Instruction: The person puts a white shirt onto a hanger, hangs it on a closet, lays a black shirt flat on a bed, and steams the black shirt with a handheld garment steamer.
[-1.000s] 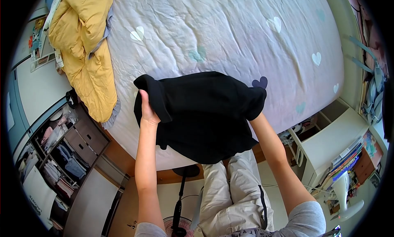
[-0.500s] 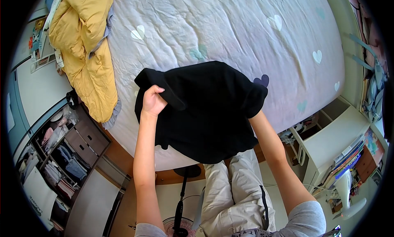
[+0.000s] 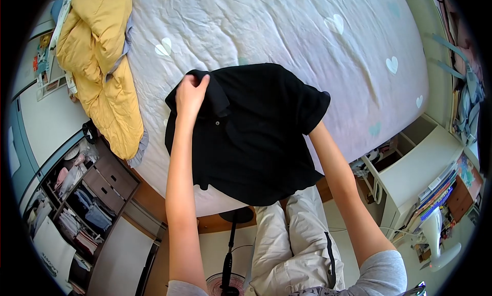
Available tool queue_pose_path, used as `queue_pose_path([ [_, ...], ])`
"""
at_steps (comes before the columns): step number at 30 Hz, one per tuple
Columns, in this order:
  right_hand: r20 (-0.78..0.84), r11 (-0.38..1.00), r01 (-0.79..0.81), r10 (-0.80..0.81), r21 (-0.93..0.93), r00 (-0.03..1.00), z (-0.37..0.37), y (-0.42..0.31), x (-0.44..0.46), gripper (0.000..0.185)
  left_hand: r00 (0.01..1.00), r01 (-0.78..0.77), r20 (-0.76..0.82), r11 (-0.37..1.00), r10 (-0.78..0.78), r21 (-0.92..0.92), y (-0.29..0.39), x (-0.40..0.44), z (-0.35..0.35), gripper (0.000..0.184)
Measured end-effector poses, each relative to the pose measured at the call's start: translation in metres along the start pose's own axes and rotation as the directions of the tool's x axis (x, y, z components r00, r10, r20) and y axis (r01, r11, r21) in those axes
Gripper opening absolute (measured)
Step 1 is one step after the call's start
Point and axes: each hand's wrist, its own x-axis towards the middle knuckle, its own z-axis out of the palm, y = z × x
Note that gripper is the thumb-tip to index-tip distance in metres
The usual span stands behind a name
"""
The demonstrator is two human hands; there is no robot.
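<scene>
The black shirt [image 3: 256, 137] lies across the near edge of the bed [image 3: 287, 34]. The left arm reaches nearly straight forward from the near side, and the left hand [image 3: 190, 93] pinches the shirt's collar [image 3: 218, 96] between thumb and fingers, its back upward. The right arm angles forward and leftward into the right sleeve opening; the shirt hides the right hand, so whether it is spread or gripping cannot be told. A yellow quilt [image 3: 105, 75] lies at the left.

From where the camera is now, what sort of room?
Probably a bedroom: a bed with a heart-print sheet, a bunched yellow quilt, and shelves of folded clothes beside it.
</scene>
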Motion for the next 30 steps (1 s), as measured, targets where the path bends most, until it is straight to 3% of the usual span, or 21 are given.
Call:
queue_pose_path([
  [1, -0.002, 1.0, 0.005, -0.005, 0.003, 1.0, 0.002, 0.002, 0.0, 0.037, 0.959, -0.189, -0.186, 0.973, 0.213, 0.135, 0.019, -0.008, -0.009, 0.024],
  [2, -0.006, 1.0, 0.009, -0.009, 0.007, 1.0, 0.004, 0.005, 0.0, 0.037, 0.841, -0.338, -0.331, 0.893, 0.429, 0.298, 0.041, -0.015, -0.017, 0.025],
  [4, -0.019, 1.0, 0.019, -0.018, 0.01, 1.0, 0.008, 0.011, 0.001, 0.037, 0.89, -0.455, -0.054, 0.89, 0.453, -0.018, 0.068, -0.013, -0.011, 0.026],
  [6, -0.033, 1.0, 0.026, -0.026, 0.011, 0.999, 0.001, 0.006, 0.001, 0.037, 0.789, -0.572, 0.16, 0.805, 0.593, -0.157, 0.077, -0.002, 0.017, 0.027],
  [8, 0.084, 0.993, -0.069, 0.076, -0.091, 0.994, -0.027, -0.021, 0.003, 0.033, 0.795, -0.442, 0.262, 0.818, 0.548, -0.368, 0.075, 0.012, 0.053, 0.026],
  [9, 0.082, 0.993, -0.068, 0.076, -0.092, 0.994, -0.025, -0.02, 0.003, 0.033, 0.794, -0.444, 0.261, 0.817, 0.55, -0.368, 0.08, 0.019, 0.053, 0.026],
  [11, 0.049, 0.969, -0.101, 0.092, 0.225, 0.995, -0.018, -0.014, 0.0, 0.028, 0.64, -0.204, 0.646, 0.902, 0.417, -0.381, 0.088, 0.03, 0.053, 0.026],
  [14, 0.045, 0.917, -0.091, 0.08, 0.389, 0.996, -0.019, -0.015, -0.001, 0.026, 0.601, -0.162, 0.706, 0.922, 0.374, -0.351, 0.091, 0.035, 0.05, 0.023],
  [18, 0.159, 0.928, -0.164, 0.116, 0.335, 0.98, -0.022, -0.01, 0.003, 0.026, 0.667, -0.176, 0.645, 0.92, 0.373, -0.35, 0.088, 0.035, 0.05, 0.026],
  [20, 0.141, 0.712, -0.184, 0.119, 0.678, 0.983, -0.017, -0.006, 0.003, 0.026, 0.659, -0.183, 0.647, 0.916, 0.383, -0.356, 0.084, 0.035, 0.056, 0.026],
  [23, 0.12, 0.191, -0.145, 0.134, 0.971, 0.984, -0.004, 0.006, -0.003, 0.026, 0.695, -0.206, 0.591, 0.901, 0.41, -0.382, 0.079, 0.035, 0.065, 0.027],
  [27, 0.018, 0.201, -0.024, 0.028, 0.979, 0.999, -0.003, 0.046, -0.025, 0.027, 0.719, -0.243, 0.552, 0.896, 0.423, -0.371, 0.074, 0.038, 0.072, 0.025],
  [28, 0.176, -0.313, -0.133, 0.114, 0.941, 0.978, -0.012, 0.043, -0.028, 0.029, 0.722, -0.245, 0.546, 0.895, 0.426, -0.373, 0.074, 0.038, 0.073, 0.025],
  [29, 0.35, -0.748, -0.155, 0.108, 0.645, 0.93, -0.021, 0.039, -0.03, 0.031, 0.72, -0.246, 0.548, 0.895, 0.426, -0.373, 0.073, 0.039, 0.074, 0.025],
  [30, 0.348, -0.749, -0.152, 0.111, 0.645, 0.931, -0.025, 0.039, -0.033, 0.031, 0.718, -0.25, 0.542, 0.888, 0.437, -0.386, 0.072, 0.039, 0.074, 0.023],
])
